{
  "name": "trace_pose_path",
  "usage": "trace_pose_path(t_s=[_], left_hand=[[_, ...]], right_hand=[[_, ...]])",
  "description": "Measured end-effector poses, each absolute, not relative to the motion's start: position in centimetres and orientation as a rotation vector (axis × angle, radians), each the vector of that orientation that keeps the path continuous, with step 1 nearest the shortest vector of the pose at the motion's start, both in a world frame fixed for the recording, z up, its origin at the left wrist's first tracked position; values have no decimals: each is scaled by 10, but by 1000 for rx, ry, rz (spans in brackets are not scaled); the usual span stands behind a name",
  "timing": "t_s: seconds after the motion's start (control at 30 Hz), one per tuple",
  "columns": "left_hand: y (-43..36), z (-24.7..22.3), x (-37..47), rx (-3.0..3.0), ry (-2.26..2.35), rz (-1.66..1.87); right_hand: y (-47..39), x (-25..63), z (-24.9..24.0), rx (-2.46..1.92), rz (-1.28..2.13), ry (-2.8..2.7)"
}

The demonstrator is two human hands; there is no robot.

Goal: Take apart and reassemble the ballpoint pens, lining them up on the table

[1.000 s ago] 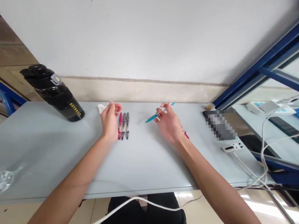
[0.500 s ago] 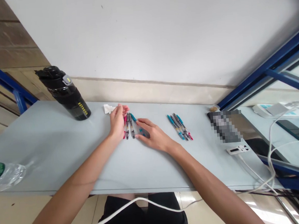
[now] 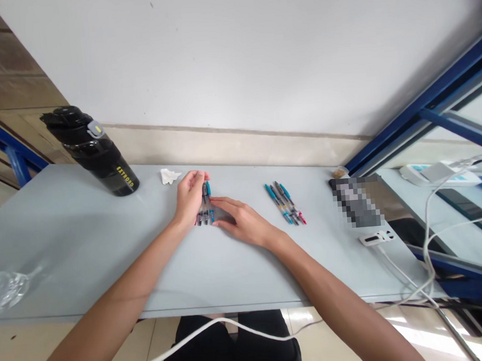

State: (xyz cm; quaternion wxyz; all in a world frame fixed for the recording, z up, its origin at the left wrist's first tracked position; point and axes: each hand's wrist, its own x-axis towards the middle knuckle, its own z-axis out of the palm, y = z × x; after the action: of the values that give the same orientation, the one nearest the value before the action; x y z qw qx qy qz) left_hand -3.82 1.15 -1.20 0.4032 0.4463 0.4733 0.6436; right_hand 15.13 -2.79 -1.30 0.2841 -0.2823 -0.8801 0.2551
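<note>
A small row of gel pens (image 3: 205, 203) lies side by side on the grey table, with dark caps and a teal-capped pen on the right. My left hand (image 3: 190, 197) stands on edge along the row's left side, cupped, its fingertips bent around the capped ends. It hides the leftmost pen, of which a red tip shows at the bottom. From the right, my right hand (image 3: 244, 220) touches the teal pen, fingers stretched out and thumb apart near the lower end. Farther right lies a second group of pens (image 3: 285, 203) with teal and dark caps, one with a red end.
A black water bottle (image 3: 92, 153) stands at the back left, near a crumpled white tissue (image 3: 169, 176). A clear plastic bottle (image 3: 5, 291) lies at the left edge. On the right are a pixelated dark object (image 3: 357, 202), a white plug device (image 3: 377, 238) and white cables (image 3: 428, 255).
My right hand has moved slightly left, and the slanted teal pen now lies straight against the others. The spread pens are closer together. The view has shifted a little.
</note>
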Motion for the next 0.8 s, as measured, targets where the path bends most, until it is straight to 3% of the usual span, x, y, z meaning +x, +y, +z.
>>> trace_pose_path(t_s=[0.13, 0.3, 0.43, 0.67, 0.8], left_hand=[[10, -12, -39, 1185, 1204, 1603], [13, -10, -45, 1340, 1274, 1617], [13, -10, -49, 1679, 1355, 1499], [9, -22, -46, 2210, 1503, 1032], [10, -24, -49, 2219, 1528, 1054]], right_hand=[[-21, 169, 1, -846, 586, -2334], [-7, 226, 28, -1436, 102, -2230], [-12, 261, 31, -1794, -19, -2316], [-26, 261, 20, -1765, 122, -2261], [-25, 243, 37, -1355, 670, -1864]])
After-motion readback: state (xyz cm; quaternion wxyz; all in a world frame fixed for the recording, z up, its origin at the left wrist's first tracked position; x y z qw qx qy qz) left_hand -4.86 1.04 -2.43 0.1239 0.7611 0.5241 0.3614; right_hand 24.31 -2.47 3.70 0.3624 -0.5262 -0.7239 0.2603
